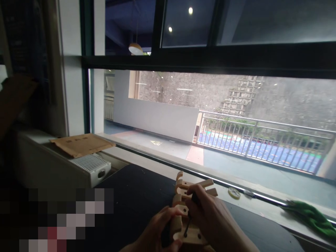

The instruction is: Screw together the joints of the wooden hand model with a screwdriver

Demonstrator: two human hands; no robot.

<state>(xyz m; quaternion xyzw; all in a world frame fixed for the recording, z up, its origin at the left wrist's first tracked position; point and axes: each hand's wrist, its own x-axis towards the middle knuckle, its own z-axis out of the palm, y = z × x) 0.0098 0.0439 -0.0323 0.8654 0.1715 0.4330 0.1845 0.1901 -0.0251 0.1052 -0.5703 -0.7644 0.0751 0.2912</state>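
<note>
A pale wooden piece with a row of curved hooks and dark holes lies at the near edge of the dark table. My left hand grips its left side, thumb and fingers closed around the hooked edge. Above it, my right hand is closed around the dark handle of a screwdriver. The thin shaft points down, its tip at one of the holes in the wood. Two flat wooden arms stick out behind my right hand. My palms hide parts of the wood.
On the window sill sit a roll of tape, a small clear item and a green cloth. A brown envelope rests on a white vented unit at the left. The window rises behind the table.
</note>
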